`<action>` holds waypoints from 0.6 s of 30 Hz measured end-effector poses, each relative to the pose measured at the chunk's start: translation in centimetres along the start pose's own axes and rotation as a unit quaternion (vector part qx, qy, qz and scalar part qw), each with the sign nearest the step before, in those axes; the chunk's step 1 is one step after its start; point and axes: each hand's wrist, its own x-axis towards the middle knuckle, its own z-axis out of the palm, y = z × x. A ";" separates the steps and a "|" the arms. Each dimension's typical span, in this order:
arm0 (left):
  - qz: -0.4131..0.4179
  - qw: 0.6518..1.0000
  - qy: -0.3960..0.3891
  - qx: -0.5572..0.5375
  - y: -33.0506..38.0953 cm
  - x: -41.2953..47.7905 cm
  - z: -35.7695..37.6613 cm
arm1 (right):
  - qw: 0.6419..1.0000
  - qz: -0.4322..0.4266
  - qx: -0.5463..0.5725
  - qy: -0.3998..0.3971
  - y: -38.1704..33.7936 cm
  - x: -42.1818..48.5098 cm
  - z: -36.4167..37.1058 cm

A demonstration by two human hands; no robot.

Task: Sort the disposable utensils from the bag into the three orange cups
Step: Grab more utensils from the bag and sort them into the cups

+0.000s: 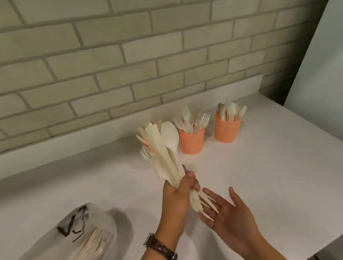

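My left hand point(179, 192) grips a bundle of cream utensils point(167, 153), with spoons and knives pointing up and handle ends sticking out below. My right hand point(226, 213) is held palm up with spread fingers just under those lower ends, touching some of them. Three orange cups stand at the back of the counter: the middle cup point(192, 142) holds forks, the right cup point(227, 131) holds spoons, and the left cup point(149, 146) is mostly hidden behind the bundle. A clear plastic bag point(58, 255) with more utensils lies at the lower left.
The white counter point(284, 168) ends in an edge at the right and lower right. A brick wall rises behind the cups. A pale panel point(332, 48) stands at the far right. A watch sits on my left wrist.
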 end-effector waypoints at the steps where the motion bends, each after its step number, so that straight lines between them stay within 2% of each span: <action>1: 0.002 0.999 0.003 -0.033 -0.1 0.5 1.3 | 0.999 0.023 0.042 0.006 -0.9 0.4 -0.6; 4: 0.014 0.998 0.008 -0.062 -0.5 2.0 4.4 | 0.990 0.080 0.115 -0.010 -3.7 1.6 -1.9; 8: 0.034 0.998 0.015 0.046 -2.2 2.8 8.5 | 0.984 0.107 0.128 -0.056 -7.2 3.2 -1.8; 11: -0.006 0.990 0.092 0.109 -4.2 2.8 11.0 | 0.989 0.114 0.084 -0.051 -8.9 4.5 -1.3; 13: -0.014 0.986 0.140 0.090 -4.5 2.8 11.9 | 0.989 0.125 0.057 -0.049 -9.2 5.1 -1.6; 18: -0.005 0.984 0.156 0.089 -3.3 2.5 12.6 | 0.988 0.125 0.007 -0.094 -10.6 3.5 -1.1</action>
